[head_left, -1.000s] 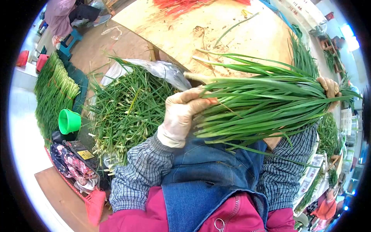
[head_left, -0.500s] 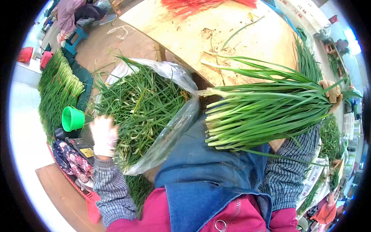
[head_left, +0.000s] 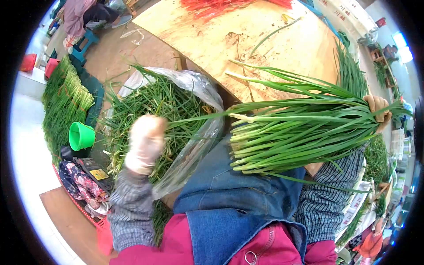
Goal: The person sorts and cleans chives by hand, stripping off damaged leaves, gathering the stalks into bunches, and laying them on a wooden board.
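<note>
My right hand (head_left: 378, 113), in a tan glove, is closed around the leafy end of a large bunch of garlic chives (head_left: 291, 137). The pale cut stems point left, over my lap. My left hand (head_left: 146, 142), in a whitish glove and blurred by motion, is over an open clear plastic bag (head_left: 212, 92) heaped with loose green leaves (head_left: 163, 99). A long chive leaf (head_left: 194, 119) stretches from its closed fingers toward the stem end of the bunch.
A wooden board (head_left: 198, 48) at the top carries red ties (head_left: 212, 6) and a stray leaf. Bundled chives (head_left: 66, 97) lie at the left, near a green bucket (head_left: 81, 136). Another person (head_left: 84, 17) is by a blue stool (head_left: 84, 46) at the upper left.
My left hand has moved right from the bag's left edge to above the heap, and a leaf now stretches from it to the bunch. The bunch has shifted slightly left.
</note>
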A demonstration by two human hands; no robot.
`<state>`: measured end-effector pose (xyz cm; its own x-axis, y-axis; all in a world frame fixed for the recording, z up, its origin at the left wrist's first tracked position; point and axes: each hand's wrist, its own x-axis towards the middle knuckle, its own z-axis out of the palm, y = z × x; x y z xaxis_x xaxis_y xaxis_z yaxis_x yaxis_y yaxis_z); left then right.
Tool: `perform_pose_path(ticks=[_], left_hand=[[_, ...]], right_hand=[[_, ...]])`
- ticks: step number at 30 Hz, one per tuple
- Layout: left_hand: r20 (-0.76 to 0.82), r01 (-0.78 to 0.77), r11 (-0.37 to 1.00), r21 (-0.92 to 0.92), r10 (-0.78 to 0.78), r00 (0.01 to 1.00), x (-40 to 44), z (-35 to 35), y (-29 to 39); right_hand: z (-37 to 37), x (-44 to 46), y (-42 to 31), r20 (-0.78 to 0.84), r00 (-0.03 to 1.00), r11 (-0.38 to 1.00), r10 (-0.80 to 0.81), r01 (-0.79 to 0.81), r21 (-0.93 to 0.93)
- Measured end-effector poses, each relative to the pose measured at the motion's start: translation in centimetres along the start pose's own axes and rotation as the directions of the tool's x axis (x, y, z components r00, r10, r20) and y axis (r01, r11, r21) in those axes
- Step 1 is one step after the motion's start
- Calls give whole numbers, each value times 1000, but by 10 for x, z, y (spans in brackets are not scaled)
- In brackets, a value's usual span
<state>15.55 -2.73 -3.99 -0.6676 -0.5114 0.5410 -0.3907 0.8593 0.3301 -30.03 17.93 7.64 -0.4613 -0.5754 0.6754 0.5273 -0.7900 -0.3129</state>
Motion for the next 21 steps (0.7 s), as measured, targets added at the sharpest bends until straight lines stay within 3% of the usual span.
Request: perform_pose_path(ticks=[1, 2, 5, 6, 7, 8, 9, 11, 14, 16, 18, 19, 20, 21], left_hand=[[242, 85, 936, 343, -175, 954, -27, -26, -23], [388, 62, 755, 653, -403, 829, -42, -42, -35], [89, 105, 922, 372, -148, 985, -13, -40, 1], [71, 187, 975, 117, -197, 978, 11, -30, 31], [39, 132, 979, -156, -128, 991, 32, -18, 54], [147, 176, 960, -219, -146, 978, 51, -12, 82], [116, 50, 968, -245, -22, 993, 66, 1, 98], [224, -10, 983, -181, 52, 973, 86, 23, 125], [163, -167, 964, -207, 202, 966, 74, 31, 112], [138, -30, 907, -421, 97, 986, 45, 12, 81], [247, 118, 968, -221, -61, 967, 5, -6, 35], [459, 150, 980, 132, -194, 867, -17, -23, 12], [549, 142, 902, 407, -366, 751, -41, -32, -11], [530, 122, 796, 592, -499, 685, -67, -36, -27]], right_hand=[[1, 0, 0, 4, 1000, 1000, 30, -30, -4], [1, 0, -1, 12, 1000, 1000, 26, -26, -6], [0, 4, 3, 55, 998, 998, 29, -32, 51], [0, 5, 4, 63, 997, 998, 40, -42, 39], [-1, 6, 2, 74, 996, 998, 48, -49, 24], [1, 6, 1, 87, 995, 999, 51, -51, 6], [5, 4, 3, 30, 999, 1000, 8, -8, -16], [8, 3, 1, 39, 999, 999, 30, -29, -32], [8, 3, 1, 43, 998, 999, 40, -38, -33], [5, 2, -1, 43, 998, 998, 51, -50, -27], [0, 2, -1, 64, 997, 999, 53, -52, -6], [-1, 2, 1, 58, 997, 999, 48, -49, 10], [-2, 3, 3, 53, 998, 999, 46, -47, 25], [-2, 4, 2, 57, 996, 997, 66, -68, 30]])
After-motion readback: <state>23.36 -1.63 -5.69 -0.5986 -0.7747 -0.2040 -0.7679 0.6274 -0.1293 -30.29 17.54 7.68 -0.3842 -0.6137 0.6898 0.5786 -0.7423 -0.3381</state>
